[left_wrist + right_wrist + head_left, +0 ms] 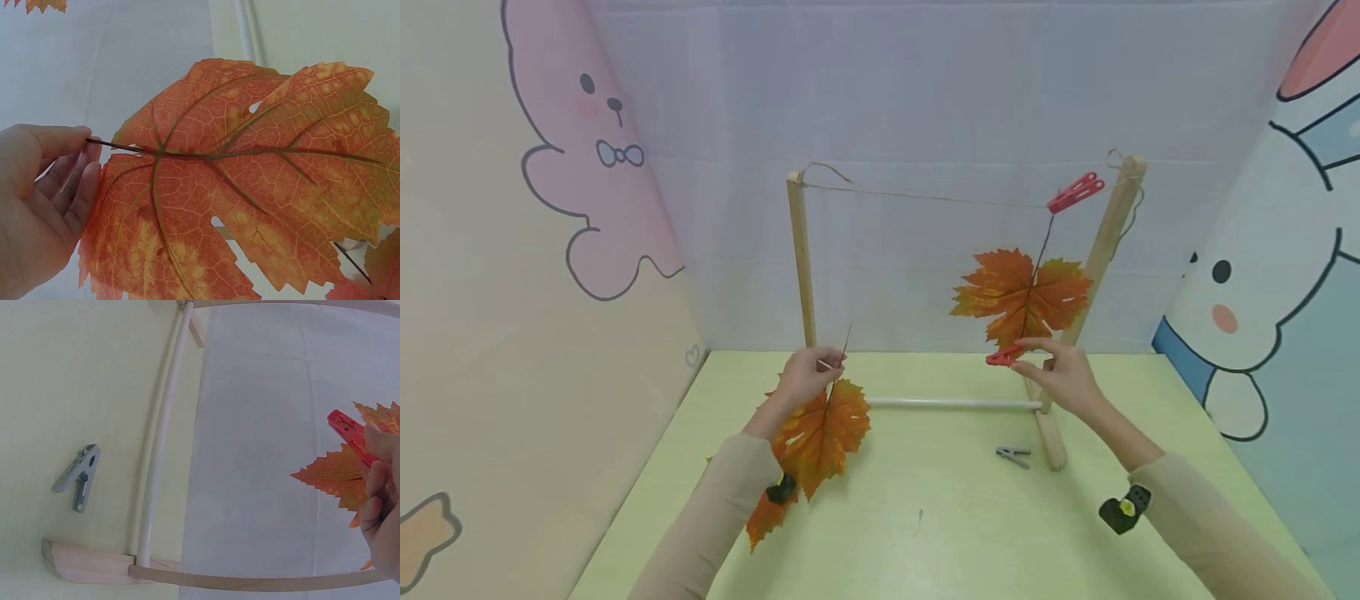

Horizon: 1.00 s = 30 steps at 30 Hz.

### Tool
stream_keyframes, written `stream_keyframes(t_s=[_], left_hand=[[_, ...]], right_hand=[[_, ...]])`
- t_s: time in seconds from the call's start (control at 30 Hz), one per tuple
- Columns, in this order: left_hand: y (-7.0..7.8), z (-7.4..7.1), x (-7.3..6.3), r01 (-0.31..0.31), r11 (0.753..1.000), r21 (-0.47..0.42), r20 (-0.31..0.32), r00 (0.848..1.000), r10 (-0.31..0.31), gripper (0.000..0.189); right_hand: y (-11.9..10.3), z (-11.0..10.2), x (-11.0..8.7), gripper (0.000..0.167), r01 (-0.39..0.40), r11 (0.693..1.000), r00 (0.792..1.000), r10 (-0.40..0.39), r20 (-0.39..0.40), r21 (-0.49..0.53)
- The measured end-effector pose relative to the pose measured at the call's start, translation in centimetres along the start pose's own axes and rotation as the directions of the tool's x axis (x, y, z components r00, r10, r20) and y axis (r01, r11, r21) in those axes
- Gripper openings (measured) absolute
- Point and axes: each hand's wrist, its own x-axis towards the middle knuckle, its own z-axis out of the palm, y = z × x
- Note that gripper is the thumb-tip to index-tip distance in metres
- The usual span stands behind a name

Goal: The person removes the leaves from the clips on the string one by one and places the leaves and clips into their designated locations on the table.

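Note:
My left hand pinches the thin dark stem of an orange artificial maple leaf between thumb and index finger. The leaf hangs below the hand in the head view. In my right hand a red clothespin is pinched between thumb and fingers. Just behind that hand hangs another orange leaf, its stem clipped to the string by a second red clothespin. The string runs between two wooden posts.
A grey clothespin lies on the pale table near the right wooden foot. A white rod joins the stand's posts low down. More orange leaf shows under the left forearm.

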Motion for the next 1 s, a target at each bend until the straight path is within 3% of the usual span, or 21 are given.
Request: stream_keyframes(t_s=[0.27,0.63,1.0], left_hand=[[-1.3,0.4,-0.8,0.079,0.997,-0.025,0.044,0.996,-0.077,0.019],[-2.5,0.6,-1.6,0.061,0.997,-0.045,0.081,0.995,-0.057,0.019],[-3.6,0.6,-2.5,0.073,0.993,-0.091,0.159,0.986,-0.058,0.022]], right_hand=[[0.9,0.9,-1.2,0.038,-0.062,0.997,0.998,0.061,0.035,0.044],[2.1,1.8,-2.5,0.035,-0.086,0.995,0.996,0.084,0.033,0.050],[4.0,3.0,-4.4,0.034,-0.140,0.988,0.988,0.136,0.069,0.063]])
